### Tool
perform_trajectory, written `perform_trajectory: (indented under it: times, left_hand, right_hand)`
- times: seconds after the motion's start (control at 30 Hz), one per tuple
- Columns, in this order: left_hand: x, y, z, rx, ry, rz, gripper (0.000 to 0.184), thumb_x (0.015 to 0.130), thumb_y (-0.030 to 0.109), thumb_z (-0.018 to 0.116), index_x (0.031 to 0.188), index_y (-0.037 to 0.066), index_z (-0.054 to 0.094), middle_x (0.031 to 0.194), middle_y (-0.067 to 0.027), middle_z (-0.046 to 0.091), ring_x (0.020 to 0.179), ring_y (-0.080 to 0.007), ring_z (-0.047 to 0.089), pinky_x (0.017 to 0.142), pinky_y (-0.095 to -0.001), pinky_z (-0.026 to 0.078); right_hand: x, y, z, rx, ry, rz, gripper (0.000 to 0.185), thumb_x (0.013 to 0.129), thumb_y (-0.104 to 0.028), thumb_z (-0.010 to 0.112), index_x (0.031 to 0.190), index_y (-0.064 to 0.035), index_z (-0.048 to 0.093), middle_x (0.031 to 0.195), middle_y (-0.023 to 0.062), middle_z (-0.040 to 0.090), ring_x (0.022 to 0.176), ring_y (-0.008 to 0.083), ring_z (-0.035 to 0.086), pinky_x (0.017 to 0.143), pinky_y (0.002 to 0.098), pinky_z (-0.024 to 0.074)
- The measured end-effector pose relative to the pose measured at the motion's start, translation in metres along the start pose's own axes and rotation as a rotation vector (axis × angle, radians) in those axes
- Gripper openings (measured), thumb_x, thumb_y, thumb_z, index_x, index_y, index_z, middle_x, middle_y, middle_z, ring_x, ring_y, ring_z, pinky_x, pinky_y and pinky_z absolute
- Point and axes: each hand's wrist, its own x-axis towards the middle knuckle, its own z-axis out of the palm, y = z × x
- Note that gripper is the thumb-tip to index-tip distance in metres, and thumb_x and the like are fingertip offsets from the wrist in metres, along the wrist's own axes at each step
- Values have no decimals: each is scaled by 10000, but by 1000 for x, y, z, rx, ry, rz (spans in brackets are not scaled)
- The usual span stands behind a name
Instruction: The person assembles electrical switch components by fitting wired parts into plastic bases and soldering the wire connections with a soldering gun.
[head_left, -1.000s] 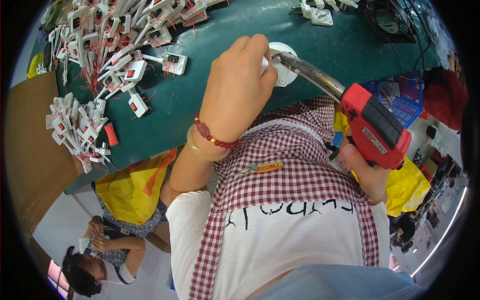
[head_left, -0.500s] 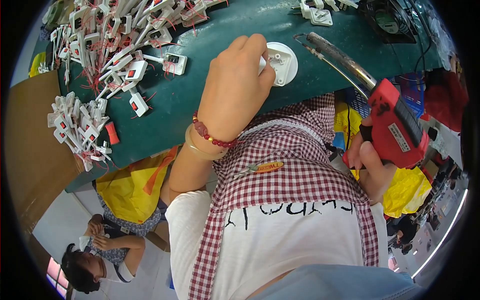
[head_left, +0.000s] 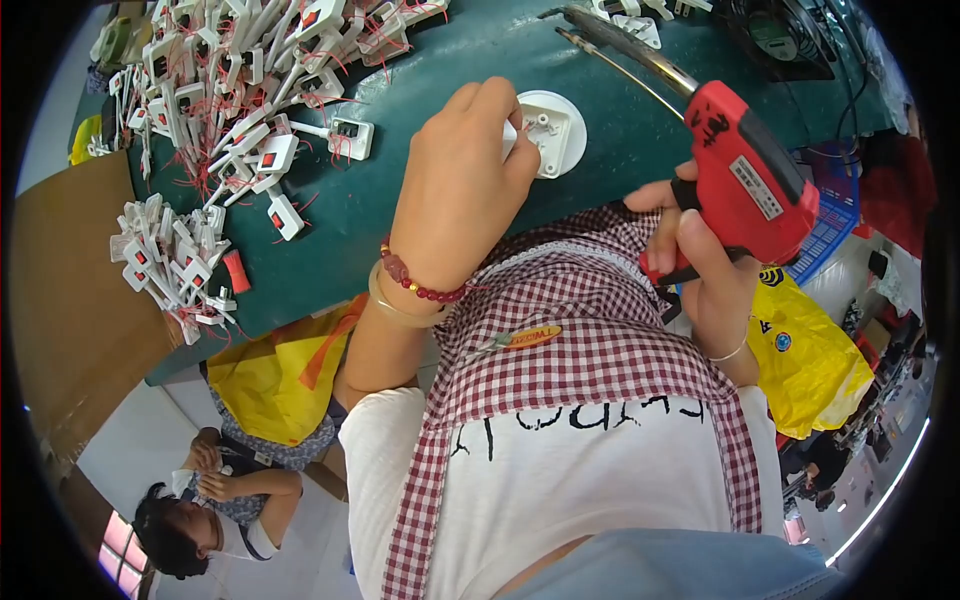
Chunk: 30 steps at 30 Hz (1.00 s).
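My left hand (head_left: 465,170) is closed, its thumb and fingers pinching a small white part at the left side of a round white plastic housing (head_left: 568,135). The housing lies on the green table with its hollow inner side up; my fingers hide its left part. In my right hand (head_left: 710,265) is a red soldering gun (head_left: 745,160), gripped by its handle. Its metal barrel and thin feed tube point up and left, beyond the housing and apart from it.
White switch pieces with red wires (head_left: 230,110) form a large pile at the back left, a smaller pile (head_left: 175,255) in front. A red tube (head_left: 237,270) lies beside it. White plug parts (head_left: 638,30) and a black device (head_left: 780,40) stand behind. Another person (head_left: 200,510) sits lower left.
My right hand has brought the soldering gun up and left, toward the table. My left hand and the housing appear slightly further left, still together.
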Motion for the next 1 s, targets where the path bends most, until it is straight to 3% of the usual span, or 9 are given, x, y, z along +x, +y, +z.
perform_trajectory:
  times: [0.4, 0.47, 0.53, 0.77, 0.8, 0.83, 0.87, 0.9, 1.0]
  left_hand:
    - [-2, 0, 3, 6, 36, -35, 85, 756, 17, 567, 782, -11, 491, 684, -178, 541, 577, -330, 542, 528, -376, 434]
    - [-3, 1, 4, 5, 5, -73, 167, 721, 12, 604, 827, -1, 476, 780, -196, 553, 695, -399, 559, 598, -440, 456]
    - [-3, 0, 4, 23, 6, -63, 170, 733, 19, 606, 846, -4, 481, 792, -201, 563, 693, -399, 568, 595, -437, 461]
    - [-8, 11, 3, -133, 188, -241, 235, 793, 54, 622, 971, -28, 492, 879, -247, 601, 691, -401, 610, 594, -427, 487]
    - [-8, 9, 4, -131, 191, -243, 235, 793, 54, 622, 971, -28, 492, 879, -247, 601, 691, -401, 610, 594, -427, 487]
    - [-7, 4, 7, -57, 202, -217, 228, 791, 49, 623, 978, -23, 515, 828, -176, 610, 669, -283, 603, 583, -356, 473]
    - [-7, 2, 8, 17, 213, -189, 223, 789, 44, 624, 985, -18, 538, 777, -106, 618, 648, -165, 596, 572, -285, 460]
    - [-6, 4, 9, 17, 216, -189, 223, 789, 44, 624, 985, -18, 538, 777, -106, 618, 648, -165, 596, 572, -285, 460]
    - [-3, 12, 13, 54, 258, -148, 260, 764, 22, 628, 992, -24, 510, 821, -172, 584, 730, -357, 591, 613, -408, 476]
  right_hand:
    - [33, 3, 20, -67, -121, -22, 354, 883, -72, 508, 1210, 43, 441, 1172, 305, 556, 564, 88, 540, 576, 233, 486]
    - [37, 5, 24, -58, -121, -1, 356, 880, -76, 514, 1205, 53, 447, 1187, 292, 556, 563, 86, 539, 575, 231, 485]
    - [40, 11, 27, -11, -140, -12, 359, 885, -134, 595, 1220, -11, 563, 811, -5, 597, 609, 36, 532, 549, 177, 421]
    - [31, 12, 33, -32, -118, 14, 377, 888, -139, 598, 1241, -20, 543, 898, 18, 626, 629, 39, 536, 551, 178, 421]
    - [29, 12, 34, -69, -114, -7, 384, 889, -116, 551, 1237, 35, 491, 1063, 116, 596, 607, 58, 545, 554, 201, 447]
    - [28, 12, 35, -107, -110, -28, 394, 890, -93, 504, 1233, 91, 440, 1228, 214, 565, 585, 77, 554, 557, 224, 474]
    - [27, 13, 36, -107, -113, -29, 394, 890, -93, 504, 1233, 91, 440, 1228, 214, 565, 585, 77, 554, 557, 224, 474]
    - [25, 14, 37, -79, -92, -40, 392, 891, -92, 501, 1231, 92, 438, 1230, 219, 562, 580, 78, 549, 555, 225, 473]
    - [22, 16, 35, -29, -76, -26, 388, 893, -90, 494, 1229, 92, 432, 1235, 230, 555, 570, 78, 540, 558, 230, 474]
